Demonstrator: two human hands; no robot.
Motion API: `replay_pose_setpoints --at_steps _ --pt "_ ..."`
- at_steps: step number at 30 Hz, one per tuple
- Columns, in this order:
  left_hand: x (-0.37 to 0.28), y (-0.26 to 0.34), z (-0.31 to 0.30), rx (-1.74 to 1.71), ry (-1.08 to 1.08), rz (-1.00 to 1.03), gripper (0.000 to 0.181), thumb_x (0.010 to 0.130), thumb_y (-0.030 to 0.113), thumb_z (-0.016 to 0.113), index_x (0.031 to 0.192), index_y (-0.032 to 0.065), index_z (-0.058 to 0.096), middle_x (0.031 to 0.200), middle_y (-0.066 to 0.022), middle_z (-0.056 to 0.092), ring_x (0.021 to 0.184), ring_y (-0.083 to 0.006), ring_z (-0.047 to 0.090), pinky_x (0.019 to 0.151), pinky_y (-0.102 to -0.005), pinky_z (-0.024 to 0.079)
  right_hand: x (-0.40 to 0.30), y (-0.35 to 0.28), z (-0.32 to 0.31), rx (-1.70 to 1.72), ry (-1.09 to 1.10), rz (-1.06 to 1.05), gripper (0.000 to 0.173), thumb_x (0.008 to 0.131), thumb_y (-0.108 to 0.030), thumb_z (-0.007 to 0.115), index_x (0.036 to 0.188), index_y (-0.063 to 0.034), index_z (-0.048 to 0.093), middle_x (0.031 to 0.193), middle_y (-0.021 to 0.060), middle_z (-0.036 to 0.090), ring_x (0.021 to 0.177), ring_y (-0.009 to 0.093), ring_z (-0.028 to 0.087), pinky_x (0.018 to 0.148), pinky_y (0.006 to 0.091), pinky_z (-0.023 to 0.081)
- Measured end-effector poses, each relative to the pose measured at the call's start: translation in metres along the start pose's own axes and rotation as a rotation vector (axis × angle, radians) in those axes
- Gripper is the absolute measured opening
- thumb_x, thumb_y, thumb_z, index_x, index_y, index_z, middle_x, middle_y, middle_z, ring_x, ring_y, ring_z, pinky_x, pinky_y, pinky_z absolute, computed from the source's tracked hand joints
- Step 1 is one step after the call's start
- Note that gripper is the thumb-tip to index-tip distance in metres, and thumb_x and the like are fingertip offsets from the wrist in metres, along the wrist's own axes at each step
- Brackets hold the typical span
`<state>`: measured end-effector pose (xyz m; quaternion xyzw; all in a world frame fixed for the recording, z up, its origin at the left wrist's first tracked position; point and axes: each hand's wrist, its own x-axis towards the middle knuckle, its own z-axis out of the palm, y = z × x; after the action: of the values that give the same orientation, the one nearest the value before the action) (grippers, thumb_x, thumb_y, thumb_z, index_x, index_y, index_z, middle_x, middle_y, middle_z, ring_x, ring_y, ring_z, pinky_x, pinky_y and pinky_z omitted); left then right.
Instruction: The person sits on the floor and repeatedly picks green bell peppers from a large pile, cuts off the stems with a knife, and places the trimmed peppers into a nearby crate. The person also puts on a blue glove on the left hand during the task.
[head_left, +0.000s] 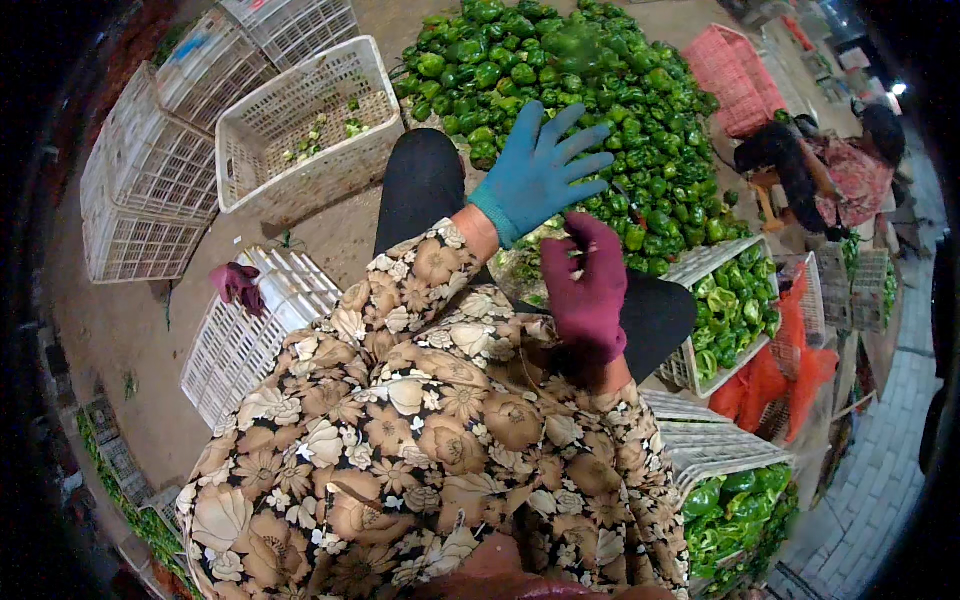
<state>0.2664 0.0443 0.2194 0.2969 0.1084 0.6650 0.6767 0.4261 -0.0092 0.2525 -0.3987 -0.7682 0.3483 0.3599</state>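
My left hand (544, 165), in a blue glove, is held out with its fingers spread and nothing in it. Beyond and under it lies a big heap of green peppers (630, 112) on the floor. My right hand (589, 285), in a maroon glove, is just below and to the right, over my lap, with its fingers bent and apart; I see nothing in it. Pale green scraps (521, 266) lie between my knees. To the right of my right knee a white plastic crate (701, 386) holds green peppers, several of them cut or broken.
A white crate (247, 187) with a few scraps stands left of the heap, beside stacked crates (157, 172). Maroon gloves (240, 285) lie on an upturned crate (225, 360). At right are a red crate (731, 79), orange mesh sacks (780, 375), another pepper crate (727, 442) and a seated person (855, 172).
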Motion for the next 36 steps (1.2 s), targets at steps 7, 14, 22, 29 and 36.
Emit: replay_pose_setpoints --at_steps 7,14,22,29,36 --pt "0.015 0.010 0.011 -0.291 0.103 -0.127 0.066 0.097 0.067 0.029 0.149 0.0267 0.037 0.149 -0.0067 0.043 0.127 -0.0246 0.046 0.108 -0.0429 0.034 0.017 -0.019 0.020 -0.256 0.061 -0.478 0.037 0.081 -0.004 0.070 0.117 -0.0047 0.058 0.101 0.0175 0.061 0.087 0.037 0.060 0.069 0.0421 0.051" --pt "0.011 0.012 0.020 -0.267 0.096 -0.138 0.071 0.096 0.069 0.029 0.152 0.0266 0.031 0.153 -0.0104 0.036 0.136 -0.0296 0.039 0.113 -0.0452 0.031 0.016 -0.016 0.020 -0.318 0.054 -0.397 0.028 0.083 -0.008 0.065 0.111 -0.0070 0.063 0.102 0.0150 0.062 0.085 0.034 0.062 0.071 0.0426 0.052" --pt "0.005 0.025 0.045 -0.042 0.051 -0.081 0.070 0.099 0.063 0.028 0.151 0.0166 0.033 0.149 -0.0067 0.041 0.133 -0.0231 0.041 0.112 -0.0374 0.030 0.049 -0.019 -0.036 0.518 -0.008 0.196 0.038 0.092 -0.007 0.057 0.130 -0.0083 0.051 0.091 0.0078 0.065 0.070 0.016 0.060 0.061 0.0310 0.050" --pt "-0.010 0.025 0.079 0.427 -0.198 -0.117 0.070 0.100 0.050 0.041 0.155 0.0117 0.022 0.149 -0.0115 0.041 0.133 -0.0235 0.043 0.112 -0.0360 0.032 0.050 -0.035 -0.052 0.471 -0.293 0.266 0.068 0.088 -0.003 0.052 0.152 -0.0099 0.028 0.077 0.0092 0.062 0.061 0.018 0.057 0.056 0.0302 0.046" --pt "-0.023 0.046 0.083 0.974 -0.394 -0.138 0.070 0.093 0.018 0.049 0.155 0.0061 0.018 0.154 -0.0116 0.036 0.138 -0.0252 0.040 0.112 -0.0369 0.033 0.032 -0.024 -0.055 0.034 -0.401 -0.062 0.052 0.077 -0.005 0.064 0.125 -0.0035 0.044 0.084 0.0207 0.064 0.079 0.040 0.064 0.069 0.0455 0.049"
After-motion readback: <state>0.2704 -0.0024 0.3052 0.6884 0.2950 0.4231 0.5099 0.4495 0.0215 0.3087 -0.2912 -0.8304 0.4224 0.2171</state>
